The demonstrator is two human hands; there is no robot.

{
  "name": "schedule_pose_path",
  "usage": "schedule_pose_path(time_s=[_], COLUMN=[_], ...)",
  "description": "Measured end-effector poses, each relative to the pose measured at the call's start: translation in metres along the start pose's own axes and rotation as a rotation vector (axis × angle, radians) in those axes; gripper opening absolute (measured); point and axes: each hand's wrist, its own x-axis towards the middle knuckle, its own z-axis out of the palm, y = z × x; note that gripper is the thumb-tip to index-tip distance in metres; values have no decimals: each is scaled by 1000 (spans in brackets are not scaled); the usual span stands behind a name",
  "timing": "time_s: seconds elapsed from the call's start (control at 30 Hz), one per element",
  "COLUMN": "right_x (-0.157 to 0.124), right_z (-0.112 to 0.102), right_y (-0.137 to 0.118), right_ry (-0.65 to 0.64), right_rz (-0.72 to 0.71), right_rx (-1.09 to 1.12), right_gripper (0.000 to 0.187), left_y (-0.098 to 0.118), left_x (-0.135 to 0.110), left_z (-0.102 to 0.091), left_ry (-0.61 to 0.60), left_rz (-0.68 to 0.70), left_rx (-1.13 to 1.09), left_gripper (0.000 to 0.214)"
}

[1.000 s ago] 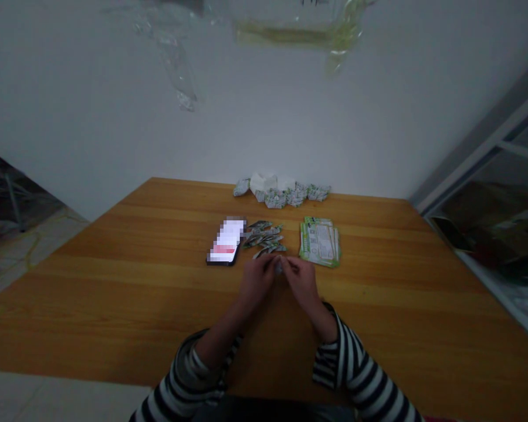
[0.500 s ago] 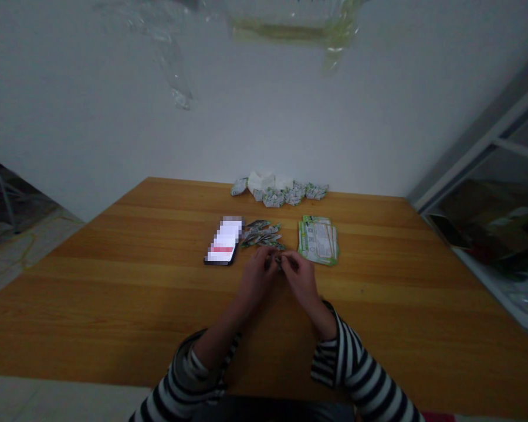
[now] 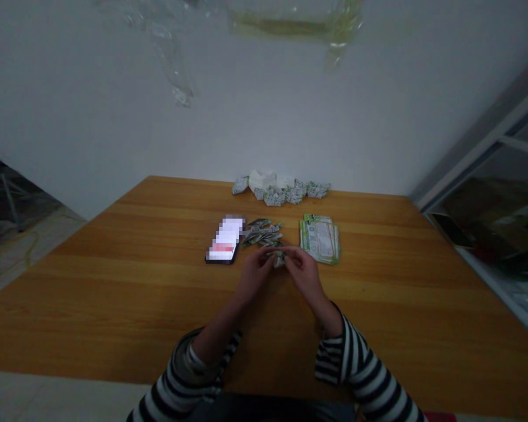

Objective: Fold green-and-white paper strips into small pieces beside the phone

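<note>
1. The folded piece [image 3: 279, 259] is pinched at the middle of the table, partly hidden by the fingers. It is gripped by the closed left hand [image 3: 256, 274] and the closed right hand [image 3: 305, 275], whose fingertips nearly meet around it.
2. Both forearms are bare at the wrist, and striped sleeves [image 3: 356, 363] are worn above them, reaching the table's near edge.
3. A small group of folded pieces [image 3: 261, 232] is laid just ahead of the hands, almost touching the left fingers [image 3: 268, 253], and forms the closest obstacle.
4. A phone [image 3: 225, 239] is placed just left of that group, its screen pixelated. A stack of green printed sheets [image 3: 320, 239] is placed to the right, near the right hand.
5. A heap of folded pieces [image 3: 281, 189] is lined up along the far edge, close to the wall [image 3: 264, 117].
6. Wide room is left on both sides of the hands, across the wooden table [image 3: 114, 305], out to its side edges.
</note>
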Motion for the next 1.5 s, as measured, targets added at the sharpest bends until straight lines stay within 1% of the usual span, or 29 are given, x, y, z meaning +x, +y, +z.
schedule_pose_path(time_s=[0.1,0.17,0.23,0.3,0.37,0.47,0.53,0.6,0.63,0.73,0.8,0.83,0.9,0.97,1.07,1.13,1.2,1.27,1.37,1.5], right_x=[2,4,5,7,7,7,6,3,0,-8,-13,-15,-16,-13,-4,1,3,4,5,5], right_z=[-3,-7,-11,-16,-19,-20,-18,-14,-12,-3,2,4,6,6,3,1,-2,-4,-8,-12], right_y=[6,9,10,10,9,7,4,-1,-4,-10,-12,-12,-10,-7,0,6,11,15,19,19], right_ry=[2,-64,-125,-148,-159,-174,-150,-100,-76,-48,-51,-49,-30,10,113,129,80,9,-69,-110], right_rz=[50,83,113,128,123,113,113,101,82,-48,-120,-139,-153,-121,43,125,148,160,201,219], right_rx=[-31,-60,-92,-148,-239,-375,-451,-559,-633,-905,-1001,-1010,-940,-743,-338,-161,-112,-127,-115,-132], right_gripper=[27,22,18,14,10,4,3,5,7,12,15,16,19,19,16,18,19,17,17,15], left_y=[-2,-2,-1,0,0,-2,-4,-5,-5,-3,1,4,8,9,7,4,2,1,0,-3], left_x=[-1,-1,-2,-3,-5,-8,-9,-8,-7,-5,-5,-5,-6,-6,-4,-1,1,3,4,3], left_z=[-1,-1,-1,-1,0,2,4,7,8,9,7,6,4,3,3,3,2,0,-2,-1], left_ry=[-5,-10,-57,-119,-135,-71,-28,3,11,-5,-45,-53,-51,-52,-45,-29,-4,21,23,21], left_rz=[55,112,163,189,191,190,167,88,20,-268,-447,-493,-513,-492,-440,-362,-260,-175,-90,2], left_rx=[135,208,275,322,330,296,237,118,35,-287,-515,-609,-730,-767,-698,-585,-451,-326,-186,-52], left_gripper=[24,23,25,30,35,44,47,43,39,33,33,33,32,35,43,45,42,37,30,31])
